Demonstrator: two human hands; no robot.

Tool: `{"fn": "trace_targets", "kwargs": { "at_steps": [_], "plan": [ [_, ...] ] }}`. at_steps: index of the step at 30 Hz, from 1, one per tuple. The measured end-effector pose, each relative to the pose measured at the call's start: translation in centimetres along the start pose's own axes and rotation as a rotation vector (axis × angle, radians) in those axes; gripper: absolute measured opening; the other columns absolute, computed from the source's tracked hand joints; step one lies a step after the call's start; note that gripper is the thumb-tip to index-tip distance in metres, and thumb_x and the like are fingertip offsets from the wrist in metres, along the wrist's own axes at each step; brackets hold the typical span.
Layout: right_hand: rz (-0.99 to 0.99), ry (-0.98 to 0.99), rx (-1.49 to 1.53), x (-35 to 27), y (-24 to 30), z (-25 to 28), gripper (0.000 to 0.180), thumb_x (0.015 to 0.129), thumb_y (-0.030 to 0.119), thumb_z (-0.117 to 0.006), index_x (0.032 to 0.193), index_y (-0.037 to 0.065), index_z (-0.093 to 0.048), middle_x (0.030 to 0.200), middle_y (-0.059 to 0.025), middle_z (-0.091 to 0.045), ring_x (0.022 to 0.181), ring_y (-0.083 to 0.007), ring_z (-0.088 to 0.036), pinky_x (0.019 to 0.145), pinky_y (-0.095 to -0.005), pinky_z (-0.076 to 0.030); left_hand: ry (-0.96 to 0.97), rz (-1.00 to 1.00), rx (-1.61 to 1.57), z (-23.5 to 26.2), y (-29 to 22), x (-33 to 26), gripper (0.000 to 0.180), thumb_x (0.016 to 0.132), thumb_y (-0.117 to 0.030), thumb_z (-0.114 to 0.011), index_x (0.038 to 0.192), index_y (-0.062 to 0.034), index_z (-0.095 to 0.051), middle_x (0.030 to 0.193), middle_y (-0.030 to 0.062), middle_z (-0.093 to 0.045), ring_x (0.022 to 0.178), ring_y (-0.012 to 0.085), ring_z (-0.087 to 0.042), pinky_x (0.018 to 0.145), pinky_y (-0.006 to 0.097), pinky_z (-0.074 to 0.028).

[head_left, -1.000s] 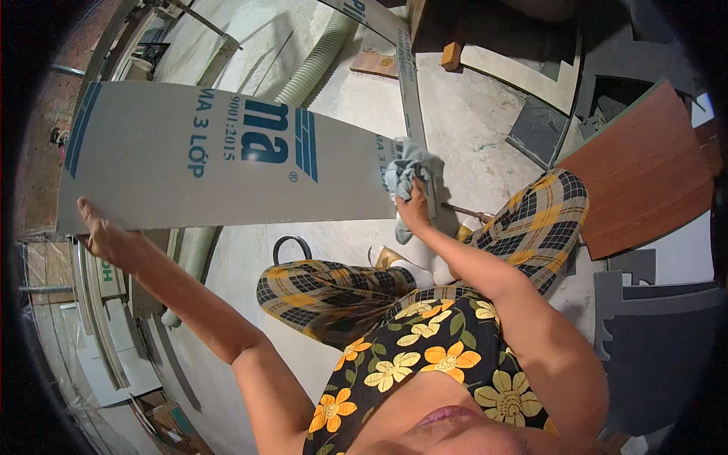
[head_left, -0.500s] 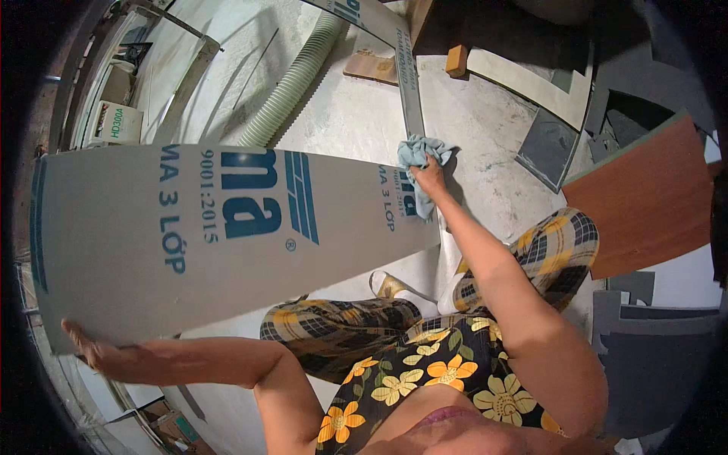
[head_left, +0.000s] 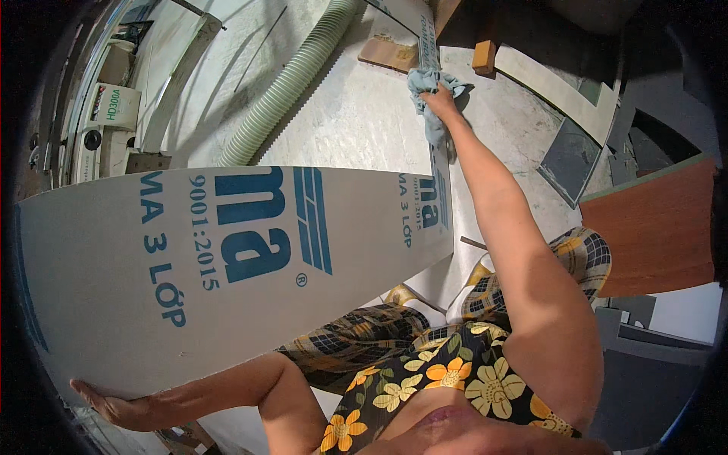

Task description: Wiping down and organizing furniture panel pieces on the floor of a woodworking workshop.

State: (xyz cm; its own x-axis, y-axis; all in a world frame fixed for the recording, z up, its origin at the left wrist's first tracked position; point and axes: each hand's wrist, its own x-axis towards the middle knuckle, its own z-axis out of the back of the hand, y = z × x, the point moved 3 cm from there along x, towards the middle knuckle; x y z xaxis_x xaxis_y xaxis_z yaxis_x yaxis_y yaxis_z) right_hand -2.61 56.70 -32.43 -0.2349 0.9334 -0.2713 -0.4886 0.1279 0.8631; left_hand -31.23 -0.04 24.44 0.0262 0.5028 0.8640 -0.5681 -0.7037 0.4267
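A large pale grey board (head_left: 227,303) with blue printing spans the view's left half, and a narrow strip of it runs away from me at its right end. My left hand (head_left: 114,406) is at the board's near left corner, gripping its edge; part of the fingers is hidden. With the arm stretched far forward, my right hand (head_left: 441,102) is closed on a crumpled light blue cloth (head_left: 425,83). The cloth lies against the narrow strip, and one end of it hangs down along that strip.
A ribbed pale green hose (head_left: 288,83) crosses the floor beyond the board. A wooden piece (head_left: 388,53) and a small orange-brown block (head_left: 484,58) lie far ahead. To the right are a reddish-brown panel (head_left: 652,227) and dark grey offcuts (head_left: 572,159). Equipment (head_left: 114,106) stands far left.
My right hand has slid the cloth farther away along the narrow strip, from beside the wide part. The board and my left hand now appear lower in view.
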Motion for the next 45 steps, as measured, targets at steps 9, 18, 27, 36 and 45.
{"fn": "trace_targets", "kwargs": {
  "at_steps": [9, 18, 27, 36, 45],
  "plan": [
    [-0.065, 0.102, -0.127, -17.2, -2.6, 0.7, 0.068, 0.072, 0.025, -0.066, 0.130, -0.001, -0.042, 0.127, -0.0274, -0.047, 0.119, -0.0384, -0.046, 0.098, -0.0395, -0.038, -0.016, -0.037, 0.006, -1.4, -3.6, 0.4, 0.029, 0.092, -0.014, -0.043, 0.113, -0.0035, -0.061, 0.118, 0.0155, -0.058, 0.106, 0.0202, -0.060, 0.088, 0.029, -0.052],
    [-0.110, -0.083, -0.081, -30.2, -2.0, 0.7, 0.070, 0.070, 0.024, -0.064, 0.129, -0.006, -0.041, 0.121, -0.0292, -0.050, 0.114, -0.0390, -0.049, 0.096, -0.0392, -0.040, -0.081, -0.002, 0.087, -1.6, -6.5, 3.1, 0.030, 0.093, -0.013, -0.042, 0.114, -0.0029, -0.060, 0.118, 0.0157, -0.058, 0.104, 0.0216, -0.060, 0.087, 0.030, -0.053],
    [0.744, 0.039, 0.359, -41.4, 21.7, 1.9, 0.069, 0.065, 0.002, -0.070, 0.128, -0.002, -0.040, 0.126, -0.0208, -0.048, 0.115, -0.0294, -0.050, 0.097, -0.0339, -0.039, -0.060, 0.631, -0.679, 2.3, -12.6, 5.5, 0.036, 0.091, -0.019, -0.050, 0.118, 0.0049, -0.053, 0.111, 0.0205, -0.059, 0.099, 0.0269, -0.061, 0.087, 0.036, -0.052],
    [1.065, -0.085, 0.457, -38.0, 26.3, 6.4, 0.055, 0.071, -0.003, -0.066, 0.121, 0.005, -0.045, 0.116, -0.0149, -0.053, 0.103, -0.0274, -0.055, 0.090, -0.0346, -0.044, -0.251, 0.716, -1.277, 7.6, -17.8, 9.6, 0.046, 0.087, -0.032, -0.056, 0.114, 0.0036, -0.050, 0.112, 0.0230, -0.052, 0.104, 0.0317, -0.050, 0.089, 0.045, -0.039],
    [0.503, 0.046, 0.488, -41.1, 18.4, 11.2, 0.050, 0.081, 0.014, -0.064, 0.125, -0.002, -0.046, 0.114, -0.0144, -0.057, 0.103, -0.0247, -0.055, 0.091, -0.0350, -0.043, -0.513, 0.147, -2.017, 11.3, -24.3, 14.3, 0.034, 0.096, -0.012, -0.041, 0.128, -0.0007, -0.040, 0.075, 0.0041, -0.052, 0.052, 0.0062, -0.045, 0.036, 0.020, -0.035]
  ]
}}
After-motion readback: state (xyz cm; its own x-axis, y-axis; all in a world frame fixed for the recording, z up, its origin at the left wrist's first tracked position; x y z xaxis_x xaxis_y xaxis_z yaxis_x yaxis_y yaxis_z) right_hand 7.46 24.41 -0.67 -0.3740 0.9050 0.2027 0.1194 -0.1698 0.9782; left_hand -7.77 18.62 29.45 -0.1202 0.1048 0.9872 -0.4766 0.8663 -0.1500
